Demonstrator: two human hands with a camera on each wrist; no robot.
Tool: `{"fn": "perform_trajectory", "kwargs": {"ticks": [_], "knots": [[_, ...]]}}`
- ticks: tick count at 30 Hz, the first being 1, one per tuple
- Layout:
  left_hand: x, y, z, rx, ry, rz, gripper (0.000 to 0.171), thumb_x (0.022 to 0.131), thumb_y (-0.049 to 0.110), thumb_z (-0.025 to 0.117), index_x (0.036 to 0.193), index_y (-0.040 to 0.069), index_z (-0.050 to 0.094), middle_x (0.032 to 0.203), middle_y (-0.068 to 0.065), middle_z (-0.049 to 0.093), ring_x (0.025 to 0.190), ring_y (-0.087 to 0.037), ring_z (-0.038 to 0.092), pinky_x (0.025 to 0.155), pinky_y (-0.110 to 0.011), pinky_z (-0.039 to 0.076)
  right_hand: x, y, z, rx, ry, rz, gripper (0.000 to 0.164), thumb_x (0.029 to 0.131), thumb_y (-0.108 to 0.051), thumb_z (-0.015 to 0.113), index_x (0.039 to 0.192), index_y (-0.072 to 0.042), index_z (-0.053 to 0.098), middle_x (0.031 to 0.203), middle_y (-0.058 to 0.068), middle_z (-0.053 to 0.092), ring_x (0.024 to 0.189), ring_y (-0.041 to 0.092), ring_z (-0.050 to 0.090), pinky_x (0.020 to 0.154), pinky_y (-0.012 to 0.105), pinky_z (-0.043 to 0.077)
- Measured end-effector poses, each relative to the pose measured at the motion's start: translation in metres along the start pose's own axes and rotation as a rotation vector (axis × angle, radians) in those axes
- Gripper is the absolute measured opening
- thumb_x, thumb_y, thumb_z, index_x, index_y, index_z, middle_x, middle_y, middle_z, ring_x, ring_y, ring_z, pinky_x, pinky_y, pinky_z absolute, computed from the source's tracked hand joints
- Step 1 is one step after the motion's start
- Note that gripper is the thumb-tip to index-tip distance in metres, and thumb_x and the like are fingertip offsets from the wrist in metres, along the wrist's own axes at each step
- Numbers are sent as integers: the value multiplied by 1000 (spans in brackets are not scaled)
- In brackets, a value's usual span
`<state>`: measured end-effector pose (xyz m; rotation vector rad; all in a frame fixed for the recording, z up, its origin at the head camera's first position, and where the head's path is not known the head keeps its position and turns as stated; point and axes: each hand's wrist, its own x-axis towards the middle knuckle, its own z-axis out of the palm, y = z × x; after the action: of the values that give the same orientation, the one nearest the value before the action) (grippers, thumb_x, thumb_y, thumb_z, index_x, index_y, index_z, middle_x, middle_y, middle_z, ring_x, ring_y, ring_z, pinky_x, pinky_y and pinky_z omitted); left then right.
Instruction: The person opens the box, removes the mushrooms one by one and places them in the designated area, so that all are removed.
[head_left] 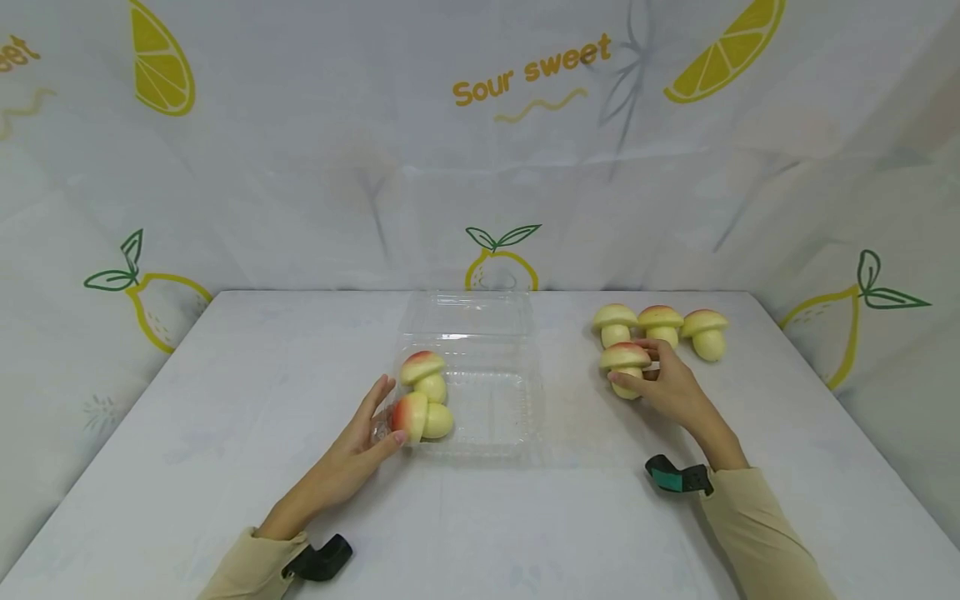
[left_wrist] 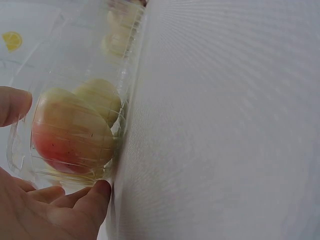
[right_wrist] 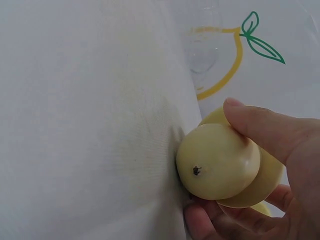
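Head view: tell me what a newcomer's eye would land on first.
Probably the mushroom-shaped piece with a reddish cap in the right hand, just in front of a row of three more. Next, left of centre, come two similar pieces in the open clear container, whose left side the left hand holds. Above, orange "Sour sweet" lettering stands out on the pale backdrop.

Red-blushed yellow mushrooms (head_left: 625, 358), lemon-print backdrop (head_left: 480, 183), beige sleeves (head_left: 757, 525)
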<state>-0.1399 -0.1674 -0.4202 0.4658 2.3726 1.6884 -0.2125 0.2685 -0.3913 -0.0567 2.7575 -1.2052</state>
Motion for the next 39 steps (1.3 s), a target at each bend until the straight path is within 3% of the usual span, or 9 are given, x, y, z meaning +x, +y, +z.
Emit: {"fn": "perform_trajectory", "kwargs": {"ticks": [14,25,39], "knots": [[0,1,0,-16,-4,19,83,102,18,55,159,5,-4,166,-21,3,147,-54,17,109,-57,41,1,1,-4,-1,-12,-3,88,92,-41,69,151,6,23,147,31,38,119,43,56,80,28,52],[-1,3,1,-29,-6,12,83,102,18,55,159,5,-4,166,-20,3,147,-54,16,110,-58,41,-4,0,-15,-37,-10,-61,82,93,-38,70,149,7,29,144,37,38,124,53,51,94,55,52],[-1,2,1,-18,-7,13,83,102,19,54,159,5,-5,166,-20,2,148,-54,15,111,-59,38,-11,-3,-28,-28,3,-103,82,92,-37,71,150,3,29,150,32,35,133,56,40,102,66,42]]}}
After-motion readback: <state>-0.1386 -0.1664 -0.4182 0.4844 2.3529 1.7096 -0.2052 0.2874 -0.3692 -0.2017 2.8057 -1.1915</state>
